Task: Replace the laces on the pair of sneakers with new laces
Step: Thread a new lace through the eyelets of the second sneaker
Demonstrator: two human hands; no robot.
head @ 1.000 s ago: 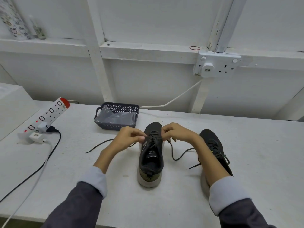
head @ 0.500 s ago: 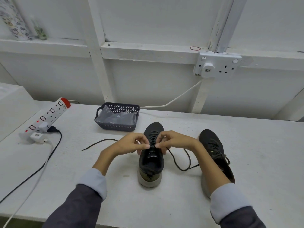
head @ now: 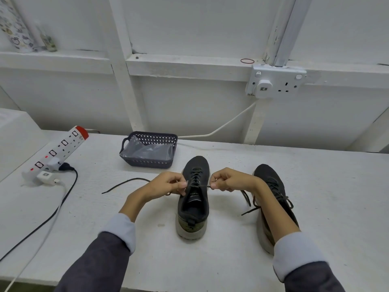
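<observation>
A black sneaker (head: 194, 209) with a pale sole stands in the middle of the white table (head: 336, 197), toe pointing away. Its dark lace (head: 199, 186) is stretched taut across the top eyelets. My left hand (head: 167, 184) pinches the lace on the left side and my right hand (head: 230, 179) pinches it on the right. The lace's left tail (head: 124, 184) trails over the table. The second black sneaker (head: 273, 190) lies to the right, partly behind my right forearm, with its lace ends loose.
A dark plastic basket (head: 148, 149) holding a clear bag sits behind the sneakers. A white power strip (head: 56, 151) with plugs and cables lies at the left. A wall socket (head: 275, 82) hangs on the back wall.
Both hands have drawn apart and toward me, pulling the lace tight across the sneaker. The left tail has slid closer to the shoe.
</observation>
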